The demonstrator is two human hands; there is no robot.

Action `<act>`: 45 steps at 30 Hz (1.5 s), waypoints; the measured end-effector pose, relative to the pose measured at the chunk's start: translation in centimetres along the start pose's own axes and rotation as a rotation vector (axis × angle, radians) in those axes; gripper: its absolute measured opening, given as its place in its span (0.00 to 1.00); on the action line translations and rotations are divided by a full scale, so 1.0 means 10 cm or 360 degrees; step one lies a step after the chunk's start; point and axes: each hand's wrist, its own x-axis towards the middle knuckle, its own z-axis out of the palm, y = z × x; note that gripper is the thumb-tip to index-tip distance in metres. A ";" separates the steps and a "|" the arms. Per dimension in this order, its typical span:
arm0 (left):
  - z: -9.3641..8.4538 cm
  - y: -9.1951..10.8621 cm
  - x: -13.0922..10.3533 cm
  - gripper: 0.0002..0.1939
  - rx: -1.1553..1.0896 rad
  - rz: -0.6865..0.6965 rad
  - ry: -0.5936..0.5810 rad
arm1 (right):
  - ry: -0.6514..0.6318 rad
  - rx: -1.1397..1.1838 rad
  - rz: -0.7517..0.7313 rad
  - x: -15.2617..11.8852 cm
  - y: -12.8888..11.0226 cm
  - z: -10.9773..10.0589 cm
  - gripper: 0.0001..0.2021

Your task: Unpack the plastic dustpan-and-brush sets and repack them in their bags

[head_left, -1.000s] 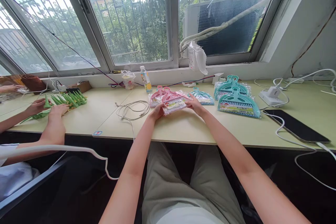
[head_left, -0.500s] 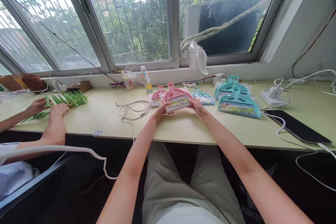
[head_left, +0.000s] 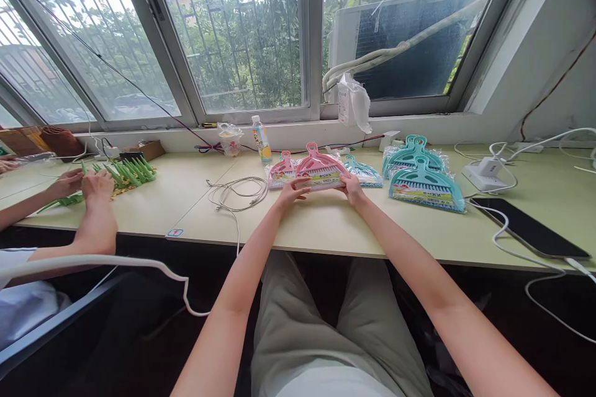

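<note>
I hold a pink brush-and-dustpan set [head_left: 320,170] in clear wrap, tilted up off the pale green table [head_left: 326,229]. My left hand [head_left: 291,191] grips its lower left corner and my right hand [head_left: 351,187] grips its lower right corner. Just behind and left lies a second pink set [head_left: 281,172]. A teal set [head_left: 364,170] lies right of my right hand, and further right is a stack of teal sets [head_left: 421,177].
A white cable coil [head_left: 237,191] lies left of my hands. A black tablet [head_left: 531,231] and a white charger [head_left: 487,170] with cables sit at the right. A small bottle [head_left: 261,139] stands by the window. A co-worker's hands [head_left: 86,186] handle green clips [head_left: 125,172] at the far left.
The pink set has come up from lying flat on the table to tilted upright between my hands. The co-worker's hands have drawn closer together.
</note>
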 end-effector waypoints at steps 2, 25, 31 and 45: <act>0.01 0.00 0.00 0.29 -0.0031 0.0025 0.0010 | -0.0021 -0.0011 -0.0015 -0.01 0.00 0.00 0.10; -0.01 -0.10 0.13 0.20 -0.0067 0.0050 0.0233 | -0.0296 -0.0175 -0.0005 -0.26 -0.20 0.07 0.21; 0.01 -0.08 0.12 0.20 -0.0010 0.0050 0.0238 | -0.0224 -0.0264 0.0033 -0.27 -0.22 0.08 0.16; -0.01 -0.02 0.06 0.49 -0.0050 -0.0113 0.0438 | -0.0180 -0.0281 0.0095 -0.28 -0.24 0.11 0.09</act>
